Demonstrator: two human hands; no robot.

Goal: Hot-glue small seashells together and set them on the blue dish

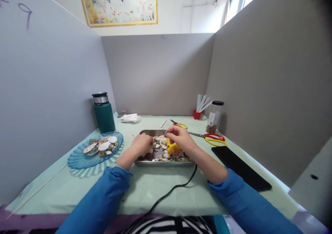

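Observation:
A metal tray (145, 132) with several small shells lies in the middle of the table. My left hand (141, 144) rests closed over the tray's left part, its fingers curled down among the shells; what it holds is hidden. My right hand (180, 138) is closed on a yellow glue gun (171, 147) above the tray, with the nozzle pointing left toward the shells. The gun's black cord (169, 192) runs back over the table toward me.
A blue glass plate (77, 161) with shells lies at the left, a teal flask (103, 113) behind it. Red and yellow scissors (214, 139), a smaller pair (180, 124), a jar (214, 116), a red cup of sticks (197, 113) and a black phone (241, 168) are at the right. Grey partitions enclose the table.

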